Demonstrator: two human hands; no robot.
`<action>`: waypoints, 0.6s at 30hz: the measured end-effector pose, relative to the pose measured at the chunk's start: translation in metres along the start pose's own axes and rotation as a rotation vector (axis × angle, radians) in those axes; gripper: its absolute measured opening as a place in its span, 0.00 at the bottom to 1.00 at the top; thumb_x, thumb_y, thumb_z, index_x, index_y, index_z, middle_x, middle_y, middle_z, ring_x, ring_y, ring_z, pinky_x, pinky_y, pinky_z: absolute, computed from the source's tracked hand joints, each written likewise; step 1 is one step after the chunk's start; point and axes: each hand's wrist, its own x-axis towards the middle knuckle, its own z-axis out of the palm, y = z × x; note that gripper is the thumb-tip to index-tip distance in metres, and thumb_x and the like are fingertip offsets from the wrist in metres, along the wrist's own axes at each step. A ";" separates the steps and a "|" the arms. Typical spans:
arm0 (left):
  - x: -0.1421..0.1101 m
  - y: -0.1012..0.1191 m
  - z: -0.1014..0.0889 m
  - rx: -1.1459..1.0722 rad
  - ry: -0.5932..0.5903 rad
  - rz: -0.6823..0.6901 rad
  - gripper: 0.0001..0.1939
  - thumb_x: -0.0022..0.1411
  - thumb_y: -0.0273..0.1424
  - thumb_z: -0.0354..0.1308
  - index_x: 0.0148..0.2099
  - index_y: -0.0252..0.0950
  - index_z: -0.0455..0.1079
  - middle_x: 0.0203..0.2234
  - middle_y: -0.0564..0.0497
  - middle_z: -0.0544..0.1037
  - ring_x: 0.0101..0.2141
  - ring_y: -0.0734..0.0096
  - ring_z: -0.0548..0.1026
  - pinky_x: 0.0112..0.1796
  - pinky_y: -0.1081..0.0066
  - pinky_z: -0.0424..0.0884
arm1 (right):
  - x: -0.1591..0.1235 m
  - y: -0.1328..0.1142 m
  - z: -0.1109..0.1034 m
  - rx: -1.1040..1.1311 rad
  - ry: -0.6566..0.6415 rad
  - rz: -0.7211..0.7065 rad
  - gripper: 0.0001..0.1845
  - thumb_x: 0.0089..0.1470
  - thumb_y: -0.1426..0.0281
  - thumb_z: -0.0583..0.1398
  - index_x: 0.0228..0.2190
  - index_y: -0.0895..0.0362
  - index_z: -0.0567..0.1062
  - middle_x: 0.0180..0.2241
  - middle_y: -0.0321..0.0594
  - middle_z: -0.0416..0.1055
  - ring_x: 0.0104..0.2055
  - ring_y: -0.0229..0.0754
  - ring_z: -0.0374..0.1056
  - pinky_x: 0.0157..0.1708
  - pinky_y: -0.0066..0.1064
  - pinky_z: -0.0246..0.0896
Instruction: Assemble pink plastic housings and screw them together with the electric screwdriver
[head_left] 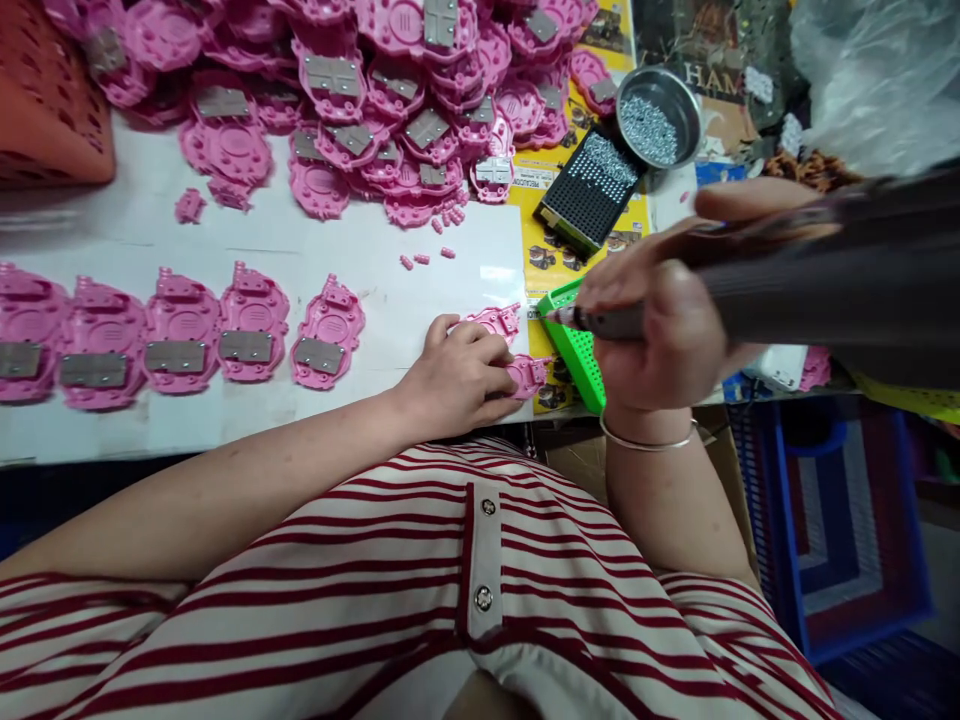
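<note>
My left hand (459, 372) rests curled on a pink plastic part (501, 322) at the near edge of the white table (420, 270), pressing it down. My right hand (660, 310) is wrapped round a dark electric screwdriver (787, 270) that lies sideways, its tip pointing left over a green screw tray (581, 350), close to the pink part. A row of several pink parts (180, 335) with grey metal plates lies to the left along the table.
A big heap of pink parts (390, 90) fills the back of the table. A metal bowl of screws (658, 115) and a black screw tray (589, 185) stand at the back right. An orange crate (45, 100) is far left, blue crates (832, 520) low right.
</note>
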 end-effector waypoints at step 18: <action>-0.003 0.001 0.000 0.009 0.035 0.032 0.11 0.64 0.40 0.61 0.35 0.42 0.81 0.38 0.50 0.81 0.43 0.58 0.71 0.49 0.50 0.56 | 0.008 0.030 -0.018 -0.002 0.175 -0.219 0.23 0.56 0.45 0.60 0.44 0.46 0.64 0.23 0.28 0.61 0.15 0.30 0.57 0.14 0.27 0.57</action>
